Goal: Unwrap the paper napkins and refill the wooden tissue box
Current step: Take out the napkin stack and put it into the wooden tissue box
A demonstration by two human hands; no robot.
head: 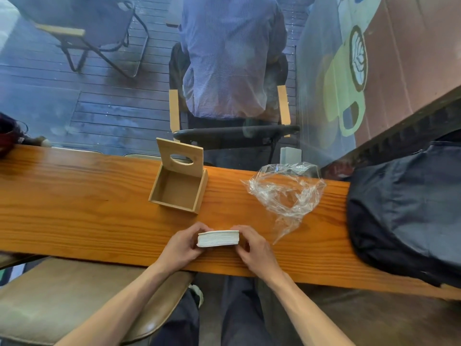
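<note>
Both hands on the napkin stack (218,238): left hand (183,247) closed on its left end, right hand (252,248) closed on its right end, stack pinched between them at the near part of the bench (74,208). Can't tell whether the stack touches the bench surface or sits just above it. Napkins bare, edges facing the camera. Wooden tissue box (178,191) sits beyond the grip, slightly left of it, well apart, lid (180,157) hinged up and standing open, inside bare. Crumpled clear plastic wrap (287,196) lies beyond and right of the right-hand grip, apart from it. Dark bag (404,208) further right on the bench.
</note>
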